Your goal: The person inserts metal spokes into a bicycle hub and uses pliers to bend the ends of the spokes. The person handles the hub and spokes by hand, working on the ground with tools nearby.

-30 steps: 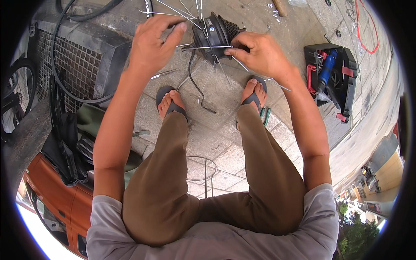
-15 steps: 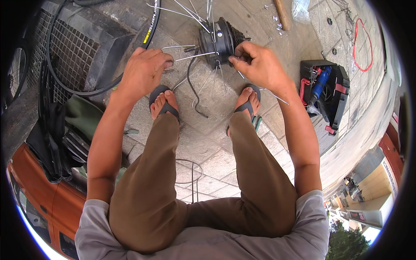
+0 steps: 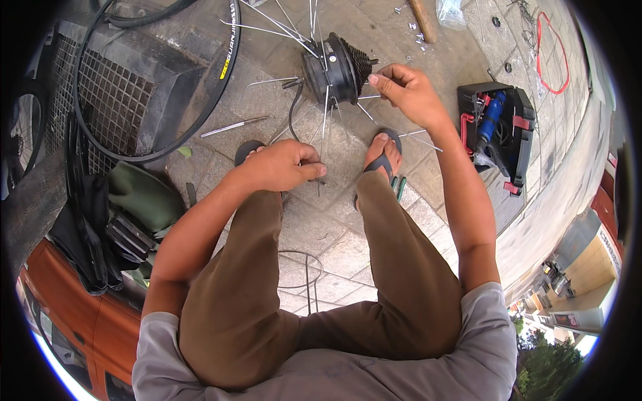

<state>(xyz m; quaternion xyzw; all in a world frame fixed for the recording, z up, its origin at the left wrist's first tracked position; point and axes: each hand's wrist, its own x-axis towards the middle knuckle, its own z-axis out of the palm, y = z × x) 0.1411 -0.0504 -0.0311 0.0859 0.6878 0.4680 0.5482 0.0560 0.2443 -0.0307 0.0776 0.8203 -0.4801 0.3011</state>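
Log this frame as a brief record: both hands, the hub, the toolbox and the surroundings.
Left hand: fingers near the lower end of a spoke; grip unclear
Right hand: beside the hub's sprockets; contact unclear
Hub: black, several spokes attached
Toolbox: open, blue tool inside
Surroundings: black rim at left, red cord at right

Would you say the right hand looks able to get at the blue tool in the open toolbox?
Probably yes: the toolbox lies open to the right of the right hand, and nothing visible blocks the way to the blue tool.
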